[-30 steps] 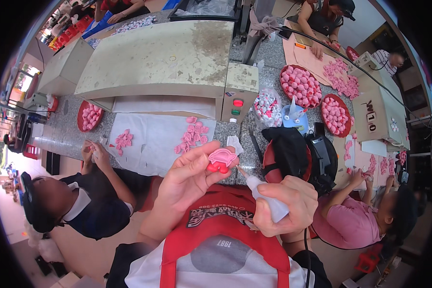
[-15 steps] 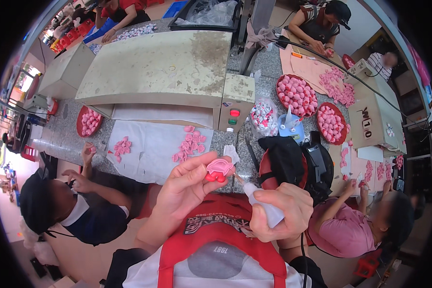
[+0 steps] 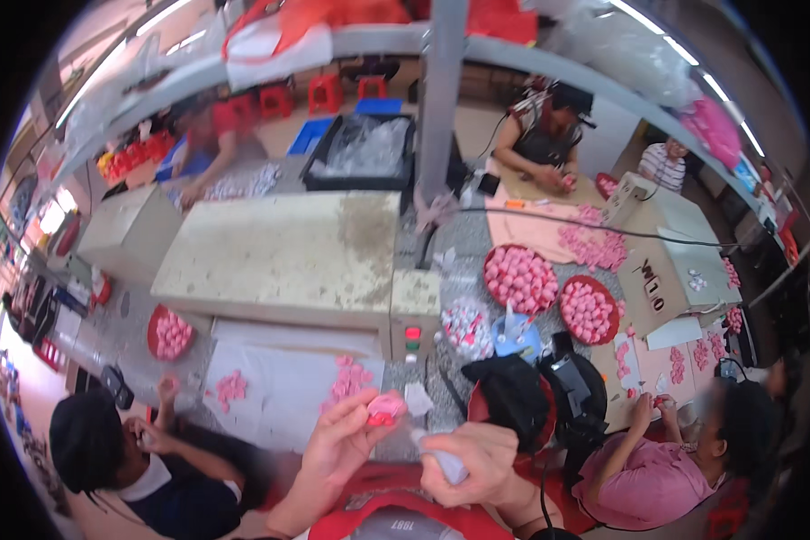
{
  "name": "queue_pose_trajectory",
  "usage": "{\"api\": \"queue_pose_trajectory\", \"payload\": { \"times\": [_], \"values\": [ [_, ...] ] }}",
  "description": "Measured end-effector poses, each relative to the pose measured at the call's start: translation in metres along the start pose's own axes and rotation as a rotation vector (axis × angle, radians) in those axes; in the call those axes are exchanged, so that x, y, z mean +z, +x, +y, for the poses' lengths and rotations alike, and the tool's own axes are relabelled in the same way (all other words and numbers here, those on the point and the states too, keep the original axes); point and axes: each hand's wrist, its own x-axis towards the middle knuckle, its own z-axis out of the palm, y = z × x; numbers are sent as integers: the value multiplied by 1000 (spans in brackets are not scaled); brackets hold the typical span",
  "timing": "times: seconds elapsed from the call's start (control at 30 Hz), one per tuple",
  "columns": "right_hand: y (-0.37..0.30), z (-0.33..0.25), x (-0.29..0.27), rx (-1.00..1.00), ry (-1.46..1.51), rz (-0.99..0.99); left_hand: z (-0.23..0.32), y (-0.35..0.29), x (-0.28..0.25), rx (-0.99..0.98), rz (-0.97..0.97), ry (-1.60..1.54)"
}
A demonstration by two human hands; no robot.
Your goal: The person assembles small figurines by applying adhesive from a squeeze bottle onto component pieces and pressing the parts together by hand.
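My left hand (image 3: 344, 443) pinches a small pink and red moulded piece (image 3: 385, 410) between thumb and fingers, its pink side up. In my right hand (image 3: 479, 461) is a whitish squeeze bottle (image 3: 447, 463), tilted with its nozzle toward the piece. The nozzle tip is blurred, so whether it touches the piece cannot be told. Beyond my left hand, a loose cluster of pink pieces (image 3: 347, 380) lies on a white sheet (image 3: 274, 405), with a smaller pink cluster (image 3: 231, 387) further left.
A worn cream machine (image 3: 279, 247) with an open slot stands ahead. Red baskets (image 3: 519, 277) of pink balls, a bag of small pieces (image 3: 467, 328), a blue holder (image 3: 517, 337) and a black bag (image 3: 511, 396) are to the right. Co-workers sit on both sides and across.
The view has tilted upward, so the machine, table and my hands appear lower and more background shows. Both hands keep their holds; the nozzle still points at the piece.
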Motion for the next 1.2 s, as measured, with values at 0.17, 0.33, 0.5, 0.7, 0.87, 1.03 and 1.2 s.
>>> {"api": "queue_pose_trajectory", "payload": {
  "times": [0.17,0.33,0.5,0.7,0.87,1.03,1.2],
  "values": [
    [-8,2,16,-6,52,194,-3,5,-15,93,4,51],
    [-37,1,11,128,-5,177,-12,12,-14,-4,-53,68],
    [-35,6,9,317,97,284,-17,24,-10,-47,-37,54],
    [-25,21,2,287,68,255,-16,24,8,-58,-5,52],
    [-17,22,0,122,65,305,-14,17,22,25,29,-5],
    [-13,25,-18,-8,34,207,-10,15,27,61,48,-44],
    [-13,23,-28,36,34,181,-9,18,43,27,40,-22]
  ]
}}
